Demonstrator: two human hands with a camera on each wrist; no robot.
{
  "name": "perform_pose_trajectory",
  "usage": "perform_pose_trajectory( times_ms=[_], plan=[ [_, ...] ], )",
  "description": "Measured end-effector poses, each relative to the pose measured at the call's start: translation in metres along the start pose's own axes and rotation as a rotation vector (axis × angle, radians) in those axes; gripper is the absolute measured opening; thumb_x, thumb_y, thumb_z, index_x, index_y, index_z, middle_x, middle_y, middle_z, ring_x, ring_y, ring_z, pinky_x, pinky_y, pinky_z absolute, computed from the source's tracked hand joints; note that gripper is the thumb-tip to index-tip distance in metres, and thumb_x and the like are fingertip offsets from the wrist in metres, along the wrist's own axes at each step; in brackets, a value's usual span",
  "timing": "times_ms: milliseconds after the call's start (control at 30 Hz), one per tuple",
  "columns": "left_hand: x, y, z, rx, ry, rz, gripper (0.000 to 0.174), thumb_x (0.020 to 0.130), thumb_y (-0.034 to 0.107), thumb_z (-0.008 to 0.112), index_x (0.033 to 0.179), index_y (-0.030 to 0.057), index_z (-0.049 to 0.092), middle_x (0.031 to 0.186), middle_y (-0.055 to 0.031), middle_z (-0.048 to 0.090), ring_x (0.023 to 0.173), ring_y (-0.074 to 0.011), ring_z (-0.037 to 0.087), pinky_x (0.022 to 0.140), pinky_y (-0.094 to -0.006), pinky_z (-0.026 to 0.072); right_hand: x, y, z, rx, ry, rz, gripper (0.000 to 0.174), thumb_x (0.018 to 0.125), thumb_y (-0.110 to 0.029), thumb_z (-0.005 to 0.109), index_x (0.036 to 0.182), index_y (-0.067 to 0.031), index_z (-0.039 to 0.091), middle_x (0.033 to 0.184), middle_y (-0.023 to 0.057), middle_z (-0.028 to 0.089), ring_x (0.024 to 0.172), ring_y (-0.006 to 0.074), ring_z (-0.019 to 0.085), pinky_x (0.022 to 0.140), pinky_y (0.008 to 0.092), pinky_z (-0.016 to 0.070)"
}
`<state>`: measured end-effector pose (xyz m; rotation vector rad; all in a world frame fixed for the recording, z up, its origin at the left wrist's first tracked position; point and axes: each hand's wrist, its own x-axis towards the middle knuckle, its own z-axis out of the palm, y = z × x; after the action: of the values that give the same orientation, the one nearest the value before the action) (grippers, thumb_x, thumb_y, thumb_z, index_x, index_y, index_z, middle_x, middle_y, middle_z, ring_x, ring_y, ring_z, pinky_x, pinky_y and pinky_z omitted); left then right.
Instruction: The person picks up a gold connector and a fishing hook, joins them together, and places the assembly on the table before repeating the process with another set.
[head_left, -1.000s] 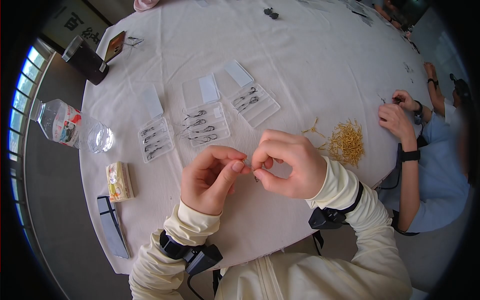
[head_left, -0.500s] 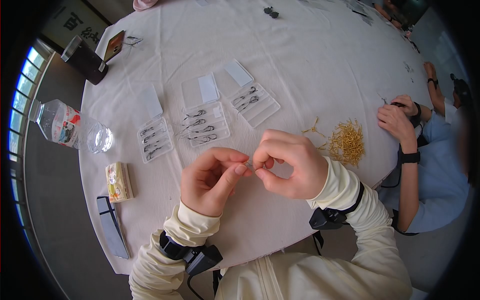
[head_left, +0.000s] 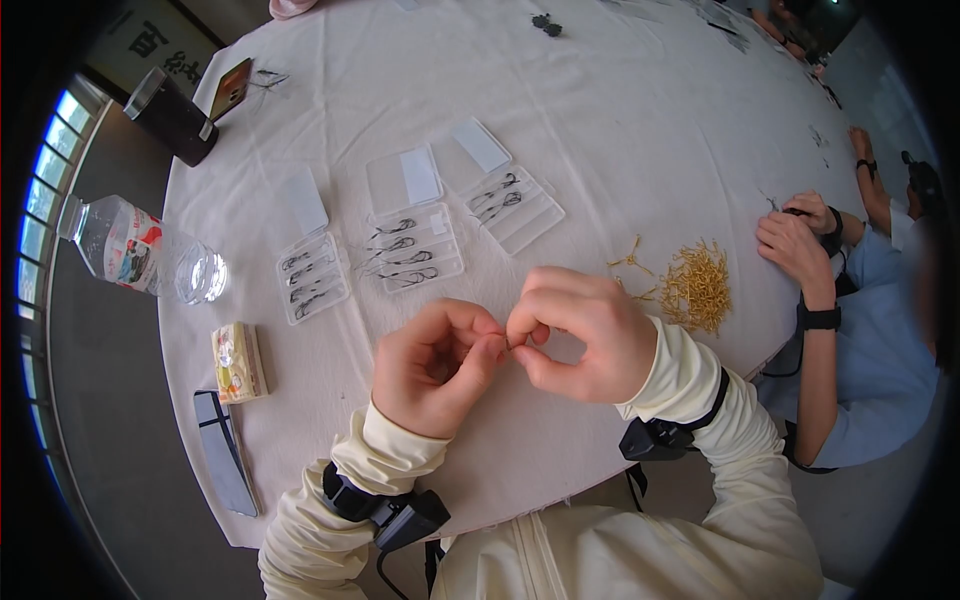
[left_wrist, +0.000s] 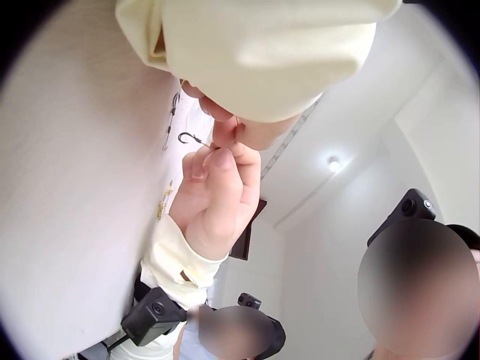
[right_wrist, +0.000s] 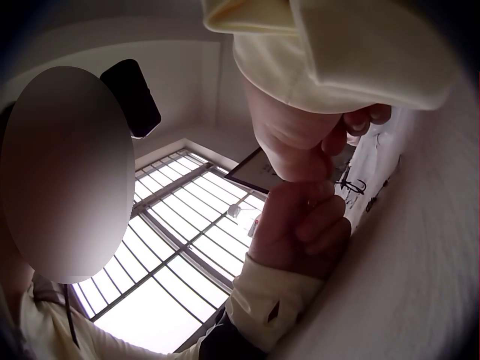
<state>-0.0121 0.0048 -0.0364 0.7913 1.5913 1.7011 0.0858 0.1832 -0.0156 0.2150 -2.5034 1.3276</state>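
Both hands meet in front of me over the table. With thumb and forefinger my right hand [head_left: 585, 335] pinches a small dark fish hook [left_wrist: 184, 138], whose bend sticks out past the fingertips in the left wrist view. My left hand [head_left: 435, 360] is against it, thumb and forefinger pinching a thin line [left_wrist: 238, 120] close to the hook. The fingertips cover most of this spot. Beyond the hands lie clear plastic boxes with rigged hooks: a left box [head_left: 313, 280], a middle box [head_left: 408, 247] and a right box [head_left: 515, 215].
A pile of small gold-coloured metal pieces [head_left: 697, 288] lies right of my right hand. At the left edge are a water bottle [head_left: 130, 245], a dark tumbler [head_left: 175, 115], a tissue pack [head_left: 238, 363] and a grey flat case [head_left: 225, 450]. Another person's hands [head_left: 795, 235] work at the right.
My left hand has moved slightly right, its fingertips closing up to the right hand's. The hook's dark end, seen under the right fingertips earlier, is now hidden in the head view.
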Motion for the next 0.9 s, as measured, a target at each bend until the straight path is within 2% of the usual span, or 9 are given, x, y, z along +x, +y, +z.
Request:
perform_pose_trajectory(
  times_ms=[133, 367, 433, 567, 633, 767, 833, 900],
  plan=[
    [-0.0012, 0.0051, 0.0004, 0.028, 0.018, -0.031, 0.008, 0.094, 0.007, 0.06, 0.098, 0.0004, 0.059, 0.084, 0.0013, 0.061, 0.076, -0.0024, 0.053, 0.066, -0.0172, 0.0433, -0.0001, 0.0013, 0.0006, 0.014, -0.025, 0.016, 0.011, 0.074, 0.003, 0.065, 0.08, -0.0034, 0.058, 0.079, 0.0058, 0.055, 0.069, 0.019, 0.06, 0.063, 0.0302, 0.0503],
    [-0.0006, -0.0012, -0.0021, 0.028, 0.049, -0.002, 0.006, 0.096, 0.007, 0.057, 0.099, 0.0022, 0.055, 0.082, 0.0018, 0.058, 0.07, -0.0022, 0.048, 0.061, -0.018, 0.0403, -0.001, 0.0032, 0.0002, 0.031, -0.046, 0.022, 0.011, 0.074, 0.002, 0.064, 0.08, -0.003, 0.058, 0.08, 0.0065, 0.055, 0.072, 0.0199, 0.06, 0.064, 0.0305, 0.0507],
    [0.0012, -0.0012, -0.0017, -0.095, 0.07, 0.007, 0.006, 0.097, 0.006, 0.057, 0.101, 0.0019, 0.054, 0.088, -0.0009, 0.059, 0.069, -0.0034, 0.048, 0.061, -0.0184, 0.0403, -0.0001, 0.0013, -0.0017, 0.048, -0.021, 0.041, 0.01, 0.075, 0.001, 0.065, 0.081, -0.0026, 0.058, 0.08, 0.0065, 0.055, 0.071, 0.0193, 0.06, 0.064, 0.0302, 0.0506],
    [0.0027, 0.0023, 0.0031, -0.079, 0.08, 0.053, 0.007, 0.096, 0.004, 0.059, 0.101, 0.0008, 0.056, 0.095, -0.0036, 0.061, 0.068, -0.0044, 0.049, 0.06, -0.0187, 0.0407, 0.0002, 0.0013, -0.0023, 0.054, 0.025, 0.094, 0.01, 0.077, 0.0, 0.066, 0.081, -0.0022, 0.058, 0.081, 0.007, 0.057, 0.07, 0.0187, 0.061, 0.063, 0.0298, 0.0504],
    [0.0031, 0.0002, 0.0023, -0.044, -0.005, 0.089, 0.008, 0.095, 0.002, 0.06, 0.102, 0.0004, 0.058, 0.101, -0.0052, 0.062, 0.073, -0.006, 0.053, 0.065, -0.0197, 0.0441, 0.0007, 0.0016, 0.0002, 0.071, 0.041, 0.086, 0.01, 0.078, -0.001, 0.068, 0.081, -0.0019, 0.059, 0.08, 0.007, 0.058, 0.069, 0.0184, 0.061, 0.062, 0.0297, 0.0503],
    [0.0017, -0.0014, 0.0014, 0.002, -0.012, 0.1, 0.008, 0.095, 0.002, 0.061, 0.102, -0.0007, 0.058, 0.101, -0.0059, 0.062, 0.081, -0.0081, 0.056, 0.073, -0.0216, 0.0468, 0.0006, 0.0003, 0.0006, 0.072, 0.018, 0.091, 0.011, 0.078, -0.002, 0.069, 0.081, -0.0017, 0.059, 0.079, 0.0066, 0.058, 0.069, 0.0182, 0.061, 0.062, 0.0297, 0.0504],
    [0.0001, -0.001, 0.0019, -0.081, 0.02, 0.079, 0.008, 0.095, 0.002, 0.061, 0.102, -0.0015, 0.058, 0.102, -0.0065, 0.062, 0.088, -0.0096, 0.058, 0.08, -0.0233, 0.047, 0.0006, 0.0007, 0.0013, 0.054, 0.012, 0.093, 0.011, 0.077, -0.002, 0.069, 0.081, -0.0018, 0.059, 0.079, 0.0064, 0.058, 0.07, 0.0183, 0.061, 0.062, 0.0305, 0.0504],
    [-0.0007, -0.0008, 0.0034, -0.092, 0.019, 0.088, 0.008, 0.095, 0.002, 0.06, 0.102, -0.0017, 0.058, 0.101, -0.0065, 0.062, 0.087, -0.0094, 0.057, 0.08, -0.0232, 0.0467, 0.0004, 0.0025, 0.0017, 0.054, 0.012, 0.094, 0.01, 0.077, -0.002, 0.07, 0.081, -0.002, 0.06, 0.079, 0.006, 0.058, 0.069, 0.0176, 0.06, 0.062, 0.0296, 0.0497]
  ],
)
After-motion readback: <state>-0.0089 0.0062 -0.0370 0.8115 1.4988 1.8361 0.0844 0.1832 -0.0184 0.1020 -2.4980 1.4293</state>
